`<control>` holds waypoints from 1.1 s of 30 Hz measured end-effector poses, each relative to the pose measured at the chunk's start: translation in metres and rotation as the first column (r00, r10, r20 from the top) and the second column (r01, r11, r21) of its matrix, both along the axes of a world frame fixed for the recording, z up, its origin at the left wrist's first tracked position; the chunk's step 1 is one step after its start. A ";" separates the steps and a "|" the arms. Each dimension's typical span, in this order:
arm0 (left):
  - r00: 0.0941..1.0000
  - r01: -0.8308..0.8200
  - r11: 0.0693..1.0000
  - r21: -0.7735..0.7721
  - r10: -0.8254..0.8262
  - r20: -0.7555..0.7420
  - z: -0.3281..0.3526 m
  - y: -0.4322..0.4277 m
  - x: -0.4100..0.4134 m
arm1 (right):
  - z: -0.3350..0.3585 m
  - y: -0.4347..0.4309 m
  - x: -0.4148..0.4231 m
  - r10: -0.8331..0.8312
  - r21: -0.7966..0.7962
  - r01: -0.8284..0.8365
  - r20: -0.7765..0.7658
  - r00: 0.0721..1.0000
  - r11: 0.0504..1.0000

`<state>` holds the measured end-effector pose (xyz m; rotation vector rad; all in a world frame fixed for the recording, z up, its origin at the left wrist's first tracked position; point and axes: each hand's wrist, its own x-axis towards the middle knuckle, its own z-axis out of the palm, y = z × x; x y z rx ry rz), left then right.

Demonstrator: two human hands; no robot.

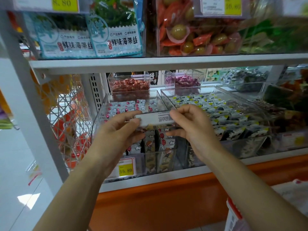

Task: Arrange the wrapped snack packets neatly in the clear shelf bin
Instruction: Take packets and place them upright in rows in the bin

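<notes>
Snack packets (124, 105) fill clear bin (102, 112); left hand (119, 132) and right hand (189, 124) pinch white label (155, 118) across its front.

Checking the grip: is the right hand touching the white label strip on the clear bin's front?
Touching. The head view shows the right hand curled round the right end of the white label strip, no gap between them.
</notes>
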<state>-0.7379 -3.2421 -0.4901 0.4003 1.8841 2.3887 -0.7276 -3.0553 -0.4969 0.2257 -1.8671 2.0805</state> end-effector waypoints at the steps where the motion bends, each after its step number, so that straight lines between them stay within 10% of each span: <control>1: 1.000 0.004 1.000 -0.013 -0.004 -0.012 0.000 0.001 0.001 | -0.001 0.000 -0.001 -0.006 0.020 0.005 0.005 1.000 1.000; 18: 0.836 -0.268 0.815 -0.513 -0.067 -0.544 0.000 0.011 0.013 | 0.002 -0.005 0.003 -0.184 0.039 0.182 0.038 0.982 0.983; 28: 0.887 -0.284 0.908 -0.307 0.127 -0.445 -0.003 0.012 0.003 | 0.002 -0.001 0.001 0.098 0.044 -0.097 -0.030 0.995 0.994; 33: 0.866 -0.355 0.866 -0.353 0.163 -0.472 -0.001 0.011 -0.006 | 0.006 0.003 -0.001 -0.073 0.078 0.081 -0.104 0.992 0.994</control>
